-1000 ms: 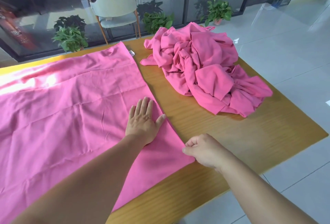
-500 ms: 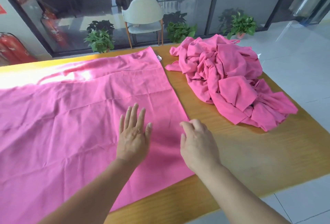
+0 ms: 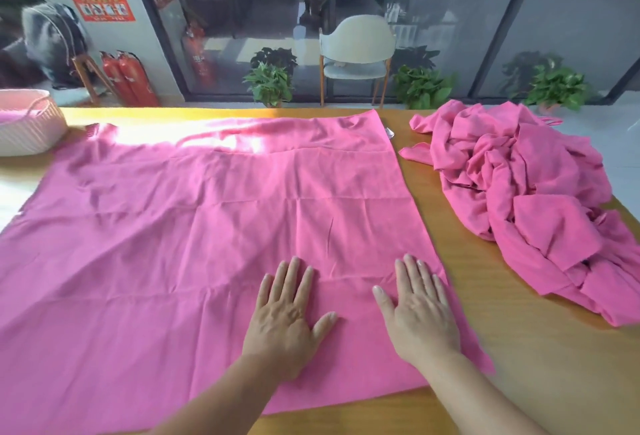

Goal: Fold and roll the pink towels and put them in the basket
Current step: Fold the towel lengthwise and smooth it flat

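Since the earlier frame, my right hand (image 3: 420, 311) has uncurled and come to lie flat on the spread towel (image 3: 214, 226), lower centre of frame, beside my left hand (image 3: 289, 310). Both palms press the cloth, fingers straight and lightly spread, holding nothing. Smoothing well likely means sweeping outward toward the edges before folding. Unfolded towels (image 3: 526, 192) are heaped at right; basket (image 3: 29, 126) at upper left.

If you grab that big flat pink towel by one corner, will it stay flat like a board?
Probably not. The spread towel shows soft creases and lies limp on the table, so it would likely droop. The crumpled pile suggests this cloth bunches easily.
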### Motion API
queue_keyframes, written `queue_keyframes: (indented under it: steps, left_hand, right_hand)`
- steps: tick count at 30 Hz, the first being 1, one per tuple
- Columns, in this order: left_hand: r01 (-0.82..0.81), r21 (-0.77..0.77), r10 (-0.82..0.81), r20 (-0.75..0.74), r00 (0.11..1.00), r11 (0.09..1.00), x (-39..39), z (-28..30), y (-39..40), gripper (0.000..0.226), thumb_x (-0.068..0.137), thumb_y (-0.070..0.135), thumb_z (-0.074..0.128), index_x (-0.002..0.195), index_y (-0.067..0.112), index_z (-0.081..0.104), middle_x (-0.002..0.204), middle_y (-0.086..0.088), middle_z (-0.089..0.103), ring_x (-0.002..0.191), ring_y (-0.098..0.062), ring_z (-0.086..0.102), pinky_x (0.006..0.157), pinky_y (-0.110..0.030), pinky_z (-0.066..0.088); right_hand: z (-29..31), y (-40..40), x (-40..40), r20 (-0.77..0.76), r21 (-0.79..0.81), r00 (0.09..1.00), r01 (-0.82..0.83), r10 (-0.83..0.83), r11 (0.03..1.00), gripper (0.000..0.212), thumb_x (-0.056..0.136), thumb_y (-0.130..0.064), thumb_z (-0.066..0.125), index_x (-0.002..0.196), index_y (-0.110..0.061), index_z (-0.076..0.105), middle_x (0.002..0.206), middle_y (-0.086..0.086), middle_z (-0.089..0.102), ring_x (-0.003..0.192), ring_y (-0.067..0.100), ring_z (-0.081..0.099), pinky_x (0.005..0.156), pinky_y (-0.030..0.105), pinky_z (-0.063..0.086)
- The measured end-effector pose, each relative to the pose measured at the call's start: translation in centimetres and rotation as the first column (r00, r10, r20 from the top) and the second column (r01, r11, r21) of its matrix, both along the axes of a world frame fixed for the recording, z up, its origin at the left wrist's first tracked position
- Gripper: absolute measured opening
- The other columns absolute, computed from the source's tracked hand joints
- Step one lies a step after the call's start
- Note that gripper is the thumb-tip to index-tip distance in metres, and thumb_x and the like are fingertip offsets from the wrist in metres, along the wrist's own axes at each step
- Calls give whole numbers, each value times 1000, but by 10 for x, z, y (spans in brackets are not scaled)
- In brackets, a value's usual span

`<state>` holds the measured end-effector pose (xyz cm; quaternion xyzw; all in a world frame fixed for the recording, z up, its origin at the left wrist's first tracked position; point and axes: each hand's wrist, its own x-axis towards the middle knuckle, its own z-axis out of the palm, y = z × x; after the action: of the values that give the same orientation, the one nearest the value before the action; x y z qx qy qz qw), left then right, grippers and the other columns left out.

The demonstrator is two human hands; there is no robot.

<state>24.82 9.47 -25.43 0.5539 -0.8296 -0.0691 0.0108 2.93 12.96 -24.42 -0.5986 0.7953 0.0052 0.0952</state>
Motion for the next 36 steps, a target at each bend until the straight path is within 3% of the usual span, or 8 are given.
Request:
queue_keyframes:
  steps: [4, 10, 14, 18, 22, 25, 32, 36]
  left_hand:
    - [-111, -54, 103, -139, 985, 992, 12, 5, -29, 75, 91, 69, -5, 154, 27, -6, 161, 7, -19, 142, -6, -30, 116, -31, -21]
    - [-258, -9, 257, -46, 965, 966, 38, -6, -61, 75, 91, 64, -2, 156, 26, -4, 162, 4, -16, 148, -12, -19, 121, -38, -12]
    - [-213, 36, 214, -46, 976, 976, 49, -1, -65, 86, 82, 75, -4, 155, 30, -4, 162, 8, -14, 148, -11, -17, 120, -38, -12]
    - [-350, 45, 353, -123, 928, 936, 85, 19, -106, 76, 91, 68, 9, 156, 29, 5, 164, 3, -1, 150, -14, -7, 122, -38, -4]
    - [-262, 134, 273, -75, 959, 956, 112, 19, -148, 68, 98, 61, 13, 156, 30, -2, 163, 5, -12, 149, -13, -16, 121, -39, -9]
    - [-209, 112, 218, -79, 973, 971, 125, 7, -171, 72, 94, 67, 8, 155, 32, -3, 162, 8, -15, 147, -11, -20, 120, -37, -12]
    - [-330, -11, 330, -5, 944, 944, 188, -7, -231, 86, 83, 77, 1, 156, 31, 2, 163, 7, -12, 149, -14, -15, 121, -40, -11]
    - [-271, 7, 271, -61, 961, 963, 188, 0, -280, 84, 85, 75, 6, 156, 29, 2, 163, 3, -11, 149, -16, -16, 121, -42, -8]
  right_hand:
    - [14, -44, 41, 104, -152, 986, -116, 132, 982, 64, 104, -48, 12, 157, -18, -6, 165, -3, -12, 150, 10, -16, 119, 30, -17]
    - [1, -93, 106, 149, -161, 910, -363, 386, 918, 61, 104, -50, 21, 158, -25, 8, 166, -6, -2, 151, 8, -9, 120, 27, -15]
    - [-8, -104, 55, 47, -87, 971, -229, 234, 970, 69, 100, -59, 13, 159, -25, 2, 166, -8, -5, 151, 8, -10, 123, 33, -9]
    - [9, -136, 47, 50, -57, 997, -49, 52, 997, 67, 103, -52, 17, 159, -17, 2, 167, -1, -3, 152, 14, -6, 123, 35, -5]
    - [18, -178, 131, 193, -248, 933, -253, 303, 935, 61, 105, -42, 26, 159, -19, 7, 166, -3, 0, 152, 11, -6, 119, 27, -12]
    - [12, -214, 180, 230, -221, 885, -357, 404, 907, 61, 104, -47, 23, 159, -25, 6, 166, -7, -3, 151, 8, -9, 118, 26, -14]
    - [-10, -254, 126, 24, -60, 974, -224, 225, 973, 85, 87, -72, 0, 158, -26, 0, 165, -9, -7, 151, 8, -9, 121, 29, -11]
    - [2, -290, 147, 45, -112, 985, -162, 168, 980, 71, 100, -58, 19, 159, -22, 3, 166, -3, -4, 152, 11, -6, 122, 30, -8]
